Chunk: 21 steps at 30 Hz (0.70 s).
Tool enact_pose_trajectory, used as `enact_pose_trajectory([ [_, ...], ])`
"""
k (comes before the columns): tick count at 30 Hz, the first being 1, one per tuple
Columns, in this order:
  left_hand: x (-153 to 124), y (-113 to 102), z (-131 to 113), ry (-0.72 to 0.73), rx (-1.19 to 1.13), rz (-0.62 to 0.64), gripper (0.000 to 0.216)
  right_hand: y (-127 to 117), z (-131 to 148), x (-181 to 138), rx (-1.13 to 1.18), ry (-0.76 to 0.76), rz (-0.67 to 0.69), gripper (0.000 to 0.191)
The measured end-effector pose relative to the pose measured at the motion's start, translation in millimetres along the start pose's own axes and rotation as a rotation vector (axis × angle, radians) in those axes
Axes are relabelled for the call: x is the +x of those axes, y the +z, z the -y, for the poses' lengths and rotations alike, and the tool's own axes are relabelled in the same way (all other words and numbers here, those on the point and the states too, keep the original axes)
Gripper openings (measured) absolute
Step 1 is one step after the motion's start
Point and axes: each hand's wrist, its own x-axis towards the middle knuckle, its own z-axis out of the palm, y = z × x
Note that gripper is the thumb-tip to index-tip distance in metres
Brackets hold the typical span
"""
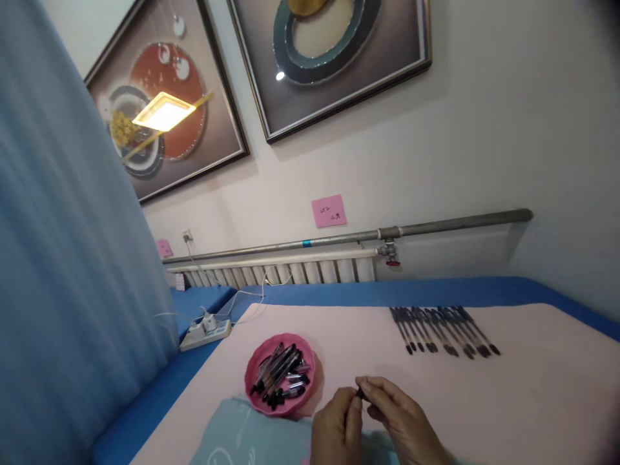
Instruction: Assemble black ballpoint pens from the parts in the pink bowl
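Observation:
My left hand (338, 423) and my right hand (400, 416) meet at the front of the pink mat, fingers pinched. Between their fingertips is a small black piece (360, 392), mostly covered, so its kind does not show. Left of my hands sits a pink scalloped bowl (311, 382). Dark and clear pen-like tubes (281, 371), some with black ends, lie piled inside it. Farther back on the right, several slim dark brush-like sticks (443, 330) lie side by side in a slanted row, their wider dark ends toward me.
A light-blue cloth (237, 433) lies under my hands and beside the bowl. The pink mat (533, 381) covers a blue bed (300, 296). On the left are a white power strip (206, 334) with cables and a blue curtain (72, 258). A radiator (320, 268) and pipe run along the wall.

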Motion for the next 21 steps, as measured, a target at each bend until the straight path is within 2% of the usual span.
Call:
enact_pose_trajectory([
  [3, 13, -13, -3, 0.000, -0.046, 0.005, 0.027, -1, -4, 5, 0.017, 0.080, -0.070, 0.035],
  [5, 32, -28, -5, -0.042, -0.095, -0.037, 0.023, -2, -7, 9, 0.037, 0.133, -0.098, 0.041],
  [7, 58, -47, -6, -0.062, -0.153, -0.110, 0.019, -5, -12, 15, 0.017, 0.153, -0.109, 0.039],
  [12, 115, -83, 6, -0.143, -0.296, -0.130, 0.026, -18, -24, 32, -0.222, 0.136, -0.141, 0.029],
  [16, 127, -89, 24, -0.195, -0.460, -0.080, 0.033, -25, -28, 43, -0.363, 0.061, -0.186, 0.025],
  [21, 128, -96, 36, -0.229, -0.653, 0.018, 0.031, -29, -32, 51, -0.439, 0.058, -0.305, 0.026],
])
